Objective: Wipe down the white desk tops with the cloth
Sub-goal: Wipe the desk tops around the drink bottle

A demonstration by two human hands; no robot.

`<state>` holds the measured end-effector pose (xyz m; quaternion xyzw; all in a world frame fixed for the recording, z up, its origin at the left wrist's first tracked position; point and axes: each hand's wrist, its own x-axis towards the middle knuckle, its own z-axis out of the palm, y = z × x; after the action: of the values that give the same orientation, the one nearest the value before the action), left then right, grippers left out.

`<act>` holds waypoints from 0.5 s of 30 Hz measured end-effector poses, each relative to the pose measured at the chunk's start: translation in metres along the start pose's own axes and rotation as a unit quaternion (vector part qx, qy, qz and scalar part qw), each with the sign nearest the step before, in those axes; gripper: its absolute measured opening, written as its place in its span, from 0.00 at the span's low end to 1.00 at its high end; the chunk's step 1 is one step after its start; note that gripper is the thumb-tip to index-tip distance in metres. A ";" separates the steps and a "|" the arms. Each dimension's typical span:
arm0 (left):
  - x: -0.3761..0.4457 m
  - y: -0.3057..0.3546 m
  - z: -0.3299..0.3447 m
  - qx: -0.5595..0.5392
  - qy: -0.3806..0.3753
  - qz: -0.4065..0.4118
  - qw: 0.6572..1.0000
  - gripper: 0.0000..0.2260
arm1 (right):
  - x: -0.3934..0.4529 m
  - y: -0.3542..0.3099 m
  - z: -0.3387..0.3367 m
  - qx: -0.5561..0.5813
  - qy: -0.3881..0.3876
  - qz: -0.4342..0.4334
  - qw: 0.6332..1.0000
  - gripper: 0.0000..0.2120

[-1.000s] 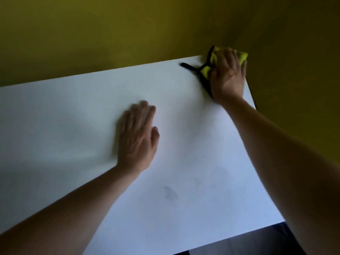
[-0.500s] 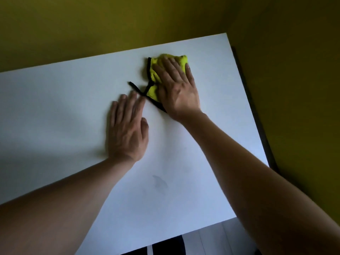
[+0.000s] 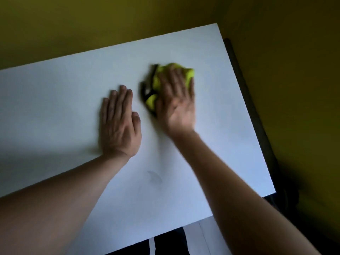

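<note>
A white desk top [image 3: 55, 107] fills most of the view. A yellow cloth [image 3: 156, 78] with a black edge lies bunched on it, right of centre. My right hand [image 3: 176, 100] lies flat on the cloth with straight fingers, pressing it onto the desk; it is blurred by motion. My left hand [image 3: 119, 122] rests flat on the bare desk just left of the cloth, fingers straight and together. A faint dark smudge [image 3: 154, 176] marks the desk between my forearms.
Yellow-green walls [image 3: 276, 52] meet at a corner behind and right of the desk. A dark gap [image 3: 257, 116] runs along the desk's right edge. Below the near edge, black-and-white floor or fabric [image 3: 184, 240] shows.
My right hand has swept the cloth from the far right corner leftward to the middle, beside my left hand. My left hand has stayed planted flat.
</note>
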<state>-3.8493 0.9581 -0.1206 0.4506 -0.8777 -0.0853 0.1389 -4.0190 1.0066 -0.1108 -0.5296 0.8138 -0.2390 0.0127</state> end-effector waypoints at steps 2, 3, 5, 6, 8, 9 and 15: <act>0.001 -0.003 -0.001 -0.004 0.002 0.007 1.000 0.26 | -0.013 -0.024 0.002 0.012 -0.023 -0.048 0.999 0.26; 0.001 -0.003 -0.002 0.000 -0.001 0.009 1.000 0.26 | -0.013 -0.021 0.000 0.012 -0.030 -0.066 0.997 0.26; 0.001 -0.003 -0.003 0.011 -0.012 0.008 1.000 0.26 | -0.007 0.008 -0.011 0.013 -0.037 -0.063 0.997 0.27; 0.000 -0.003 -0.003 0.015 -0.018 0.006 1.000 0.26 | -0.003 0.030 -0.017 0.011 -0.031 -0.035 0.999 0.28; 0.000 -0.002 -0.003 0.018 -0.027 -0.001 0.999 0.27 | 0.000 0.075 -0.034 -0.009 -0.006 0.048 0.999 0.29; 0.000 -0.001 -0.002 0.018 -0.030 -0.004 0.999 0.27 | -0.001 0.093 -0.042 -0.025 0.008 0.084 0.996 0.28; 0.002 0.002 0.000 0.020 -0.020 0.005 1.000 0.27 | -0.009 0.082 -0.044 -0.056 0.037 0.144 0.987 0.28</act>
<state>-3.8517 0.9573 -0.1194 0.4470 -0.8841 -0.0759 0.1129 -4.0971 1.0577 -0.1074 -0.3979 0.8935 -0.2079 -0.0125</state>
